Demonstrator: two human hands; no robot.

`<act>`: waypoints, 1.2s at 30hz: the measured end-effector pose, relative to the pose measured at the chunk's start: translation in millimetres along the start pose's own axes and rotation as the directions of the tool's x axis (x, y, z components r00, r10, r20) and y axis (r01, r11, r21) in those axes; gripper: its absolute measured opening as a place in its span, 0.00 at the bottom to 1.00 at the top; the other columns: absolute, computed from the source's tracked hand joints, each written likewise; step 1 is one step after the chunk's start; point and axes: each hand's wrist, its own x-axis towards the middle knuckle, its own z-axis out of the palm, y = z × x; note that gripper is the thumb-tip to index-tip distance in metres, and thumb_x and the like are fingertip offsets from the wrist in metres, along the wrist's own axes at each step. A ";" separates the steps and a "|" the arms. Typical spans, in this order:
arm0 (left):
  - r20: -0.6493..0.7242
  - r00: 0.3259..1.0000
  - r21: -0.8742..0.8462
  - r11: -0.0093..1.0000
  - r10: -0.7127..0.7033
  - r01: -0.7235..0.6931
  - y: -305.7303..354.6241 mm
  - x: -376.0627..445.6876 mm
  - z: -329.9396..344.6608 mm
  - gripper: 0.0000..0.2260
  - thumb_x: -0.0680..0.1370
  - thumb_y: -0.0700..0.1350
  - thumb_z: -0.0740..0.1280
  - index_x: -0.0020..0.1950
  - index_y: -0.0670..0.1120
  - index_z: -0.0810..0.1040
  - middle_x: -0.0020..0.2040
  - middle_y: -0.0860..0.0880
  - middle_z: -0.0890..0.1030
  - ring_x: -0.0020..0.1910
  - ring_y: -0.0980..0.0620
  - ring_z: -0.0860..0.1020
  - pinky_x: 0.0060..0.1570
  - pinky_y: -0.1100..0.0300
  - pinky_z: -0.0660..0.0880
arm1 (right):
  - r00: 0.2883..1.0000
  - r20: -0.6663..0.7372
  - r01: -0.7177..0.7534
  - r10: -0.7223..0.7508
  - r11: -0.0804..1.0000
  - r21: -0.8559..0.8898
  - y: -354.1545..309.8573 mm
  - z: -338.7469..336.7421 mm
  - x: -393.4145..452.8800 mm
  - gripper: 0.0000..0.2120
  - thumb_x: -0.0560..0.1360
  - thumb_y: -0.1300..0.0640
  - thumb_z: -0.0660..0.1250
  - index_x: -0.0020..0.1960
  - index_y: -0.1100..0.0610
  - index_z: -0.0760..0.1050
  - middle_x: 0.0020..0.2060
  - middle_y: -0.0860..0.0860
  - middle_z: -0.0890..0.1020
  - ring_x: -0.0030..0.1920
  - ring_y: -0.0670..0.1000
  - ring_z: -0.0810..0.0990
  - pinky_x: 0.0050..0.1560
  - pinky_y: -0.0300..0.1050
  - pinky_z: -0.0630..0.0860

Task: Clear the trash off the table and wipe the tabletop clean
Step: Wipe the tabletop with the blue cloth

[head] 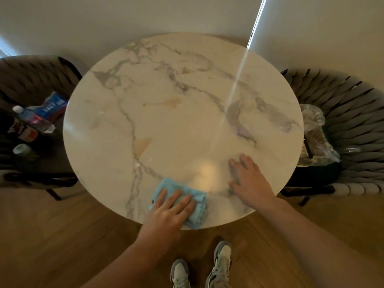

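A round white marble table fills the middle of the view. A light blue cloth lies bunched at the table's near edge. My left hand presses flat on the cloth with straight fingers. My right hand rests flat on the bare tabletop to the right of the cloth, fingers spread. Faint tan stains and a tan patch show on the marble. Nothing else lies on the tabletop.
A dark chair on the left holds a water bottle, a blue wrapper and other trash. On the right a woven grey chair holds a clear plastic bag. Wooden floor and my shoes lie below.
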 end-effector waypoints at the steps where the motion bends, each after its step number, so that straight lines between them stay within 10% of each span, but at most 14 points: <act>1: -0.009 0.999 0.031 0.998 -0.048 0.048 -17.3 -5.2 -0.9 0.28 0.65 0.45 0.77 0.65 0.48 0.78 0.63 0.49 0.79 0.63 0.44 0.77 0.58 0.38 0.74 | 1.000 0.003 0.001 -0.001 1.000 0.005 0.6 -0.2 0.1 0.30 0.80 0.51 0.59 0.78 0.50 0.50 0.78 0.53 0.43 0.78 0.56 0.42 0.75 0.50 0.50; 6: -0.059 0.931 -0.011 0.933 -0.360 0.360 -23.8 43.7 -5.3 0.20 0.70 0.40 0.59 0.59 0.48 0.82 0.58 0.50 0.82 0.58 0.43 0.80 0.57 0.38 0.75 | 1.000 0.013 -0.010 0.010 1.000 0.002 1.1 0.9 4.8 0.30 0.80 0.52 0.60 0.78 0.49 0.51 0.78 0.53 0.44 0.78 0.56 0.43 0.75 0.50 0.50; 10: -0.023 0.988 -0.054 0.987 -0.155 0.153 21.7 21.4 1.1 0.27 0.63 0.45 0.76 0.63 0.49 0.79 0.61 0.51 0.80 0.62 0.44 0.78 0.59 0.38 0.73 | 1.000 0.015 -0.012 0.012 1.000 -0.024 -1.7 -0.3 5.7 0.31 0.79 0.53 0.61 0.78 0.51 0.52 0.78 0.54 0.45 0.78 0.56 0.44 0.74 0.49 0.52; 15: -0.044 0.974 -0.004 0.975 -0.222 0.222 -2.6 -45.1 -13.3 0.22 0.69 0.44 0.62 0.62 0.50 0.80 0.61 0.52 0.81 0.61 0.46 0.78 0.57 0.39 0.75 | 1.000 -0.019 -0.012 0.012 0.999 -0.030 -12.0 -0.2 3.9 0.33 0.78 0.52 0.62 0.78 0.51 0.52 0.78 0.56 0.47 0.78 0.57 0.46 0.75 0.49 0.52; 22: -0.033 0.752 -0.049 0.753 -0.658 0.657 -58.4 9.1 -14.8 0.23 0.70 0.37 0.64 0.65 0.47 0.78 0.62 0.48 0.80 0.63 0.42 0.76 0.61 0.37 0.72 | 0.992 -0.067 0.108 -0.108 0.994 -0.005 -68.3 4.5 27.6 0.32 0.77 0.51 0.62 0.78 0.49 0.53 0.78 0.53 0.50 0.78 0.55 0.47 0.76 0.49 0.53; 28: 0.001 0.909 -0.054 0.907 -0.418 0.417 -32.6 -43.8 -19.1 0.26 0.65 0.41 0.76 0.63 0.49 0.79 0.61 0.51 0.80 0.62 0.45 0.78 0.58 0.39 0.74 | 0.988 -0.040 0.151 -0.151 0.989 -0.012 -109.1 1.3 59.0 0.34 0.76 0.50 0.64 0.77 0.50 0.53 0.78 0.54 0.50 0.78 0.56 0.48 0.76 0.50 0.53; 36: -0.099 0.695 -0.098 0.702 -0.712 0.706 -111.4 48.9 -5.3 0.23 0.73 0.35 0.64 0.67 0.46 0.76 0.64 0.46 0.78 0.64 0.40 0.74 0.64 0.37 0.68 | 0.985 0.055 0.170 -0.166 0.982 -0.079 -101.6 6.8 81.4 0.35 0.76 0.48 0.64 0.78 0.49 0.52 0.78 0.54 0.46 0.78 0.57 0.45 0.76 0.54 0.52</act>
